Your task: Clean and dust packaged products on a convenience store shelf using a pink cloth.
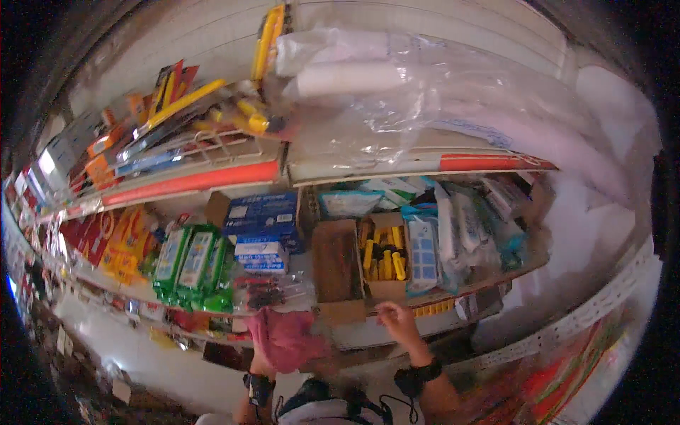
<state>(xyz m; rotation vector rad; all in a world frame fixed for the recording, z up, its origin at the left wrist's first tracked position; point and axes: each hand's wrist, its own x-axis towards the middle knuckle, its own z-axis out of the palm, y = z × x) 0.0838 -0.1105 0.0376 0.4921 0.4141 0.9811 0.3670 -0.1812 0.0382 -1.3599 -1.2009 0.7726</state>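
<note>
A pink cloth (287, 337) is bunched in my left hand (261, 362), which it mostly covers. The cloth hangs at the front edge of the middle shelf, just below some red items in clear plastic packaging (263, 292). My right hand (399, 323) is loosely curled, with nothing visible in it, in front of an open cardboard box (387, 291). Several yellow-handled tools (387, 257), of a kind I cannot tell, fill that box. Left of it sits a brown cardboard box (337, 260), its contents unclear.
Green wipe packs (194, 260) and blue-and-white boxes (260, 252) stand on the left. Plastic-wrapped packs (423, 252) crowd the right. Above, a shelf with a red front strip (196, 183) carries yellow and orange tools and large plastic-wrapped rolls (361, 77). A perforated white metal rail (563, 321) runs at right.
</note>
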